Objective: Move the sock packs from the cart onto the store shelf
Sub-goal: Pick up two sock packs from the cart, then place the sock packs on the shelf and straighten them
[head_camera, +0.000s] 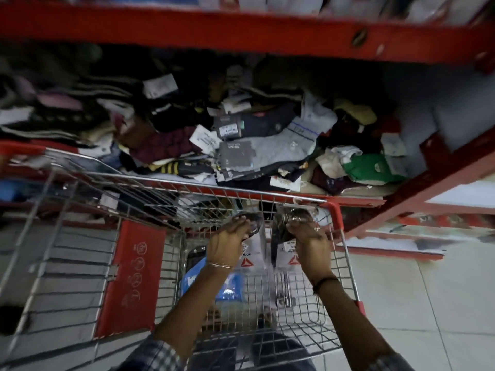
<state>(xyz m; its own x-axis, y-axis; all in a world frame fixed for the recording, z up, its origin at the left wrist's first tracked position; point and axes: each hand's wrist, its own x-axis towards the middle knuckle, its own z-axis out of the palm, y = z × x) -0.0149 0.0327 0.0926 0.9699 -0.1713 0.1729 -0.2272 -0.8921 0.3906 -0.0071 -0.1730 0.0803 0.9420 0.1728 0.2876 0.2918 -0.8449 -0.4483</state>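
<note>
A wire shopping cart (187, 183) with red trim stands against a red store shelf (241, 36). Over the cart's far end, my left hand (227, 242) grips a clear pack of dark socks (253, 253) with a white branded card. Beside it my right hand (308, 234) grips a second, similar sock pack (284, 236). A blue pack (230, 287) and a dark pack (194, 257) lie low in the cart basket. The shelf level just beyond the cart holds a loose heap of socks (254, 145) with tags.
The cart's red child-seat flap (131, 277) lies at the left. A red upright (428, 180) of the shelf runs down the right. Pale floor tiles (428, 303) lie to the right of the cart. An upper shelf holds white packs (267, 1).
</note>
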